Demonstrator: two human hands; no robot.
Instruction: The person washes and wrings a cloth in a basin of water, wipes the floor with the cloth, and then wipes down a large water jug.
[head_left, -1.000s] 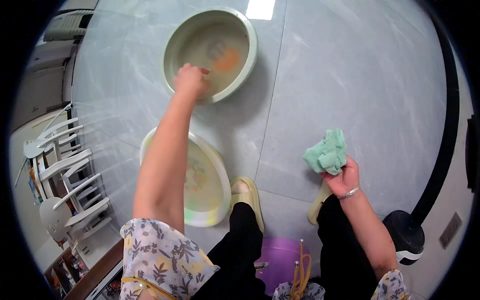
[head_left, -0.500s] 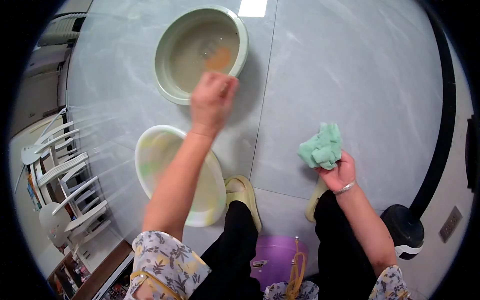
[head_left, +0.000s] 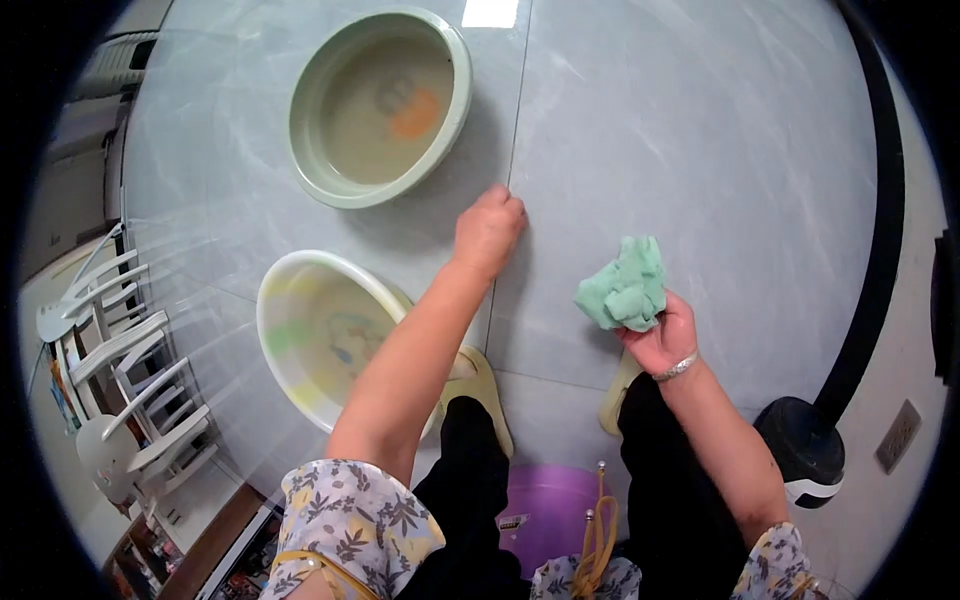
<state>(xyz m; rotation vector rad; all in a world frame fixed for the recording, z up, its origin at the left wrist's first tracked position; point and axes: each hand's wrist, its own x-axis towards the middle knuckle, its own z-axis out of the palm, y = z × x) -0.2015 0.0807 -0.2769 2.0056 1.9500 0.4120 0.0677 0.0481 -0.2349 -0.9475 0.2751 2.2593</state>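
Note:
My left hand [head_left: 488,235] is closed in a fist over the grey tile floor, near a tile seam. Its fingertips are turned down, and anything inside them is hidden. In my right hand [head_left: 668,335] is a crumpled light green cloth [head_left: 630,285], gripped at its lower edge and held up above the floor. Beyond my left hand stands a pale green basin [head_left: 455,125] with cloudy water; an orange and dark shape shows through at its bottom. Closer in, behind my left forearm, a white basin [head_left: 283,362] with yellow and green patches also holds cloudy water.
A purple plastic stool or bucket [head_left: 560,505] is under me, between my legs. My feet are in yellow slippers [head_left: 490,400]. At the right stands a black round base with a pole [head_left: 800,445]. White chairs [head_left: 125,370] line the left side.
My left hand has moved right and nearer from the pale green basin's rim to over the floor. The cloth stays in my right hand. The view has shifted slightly.

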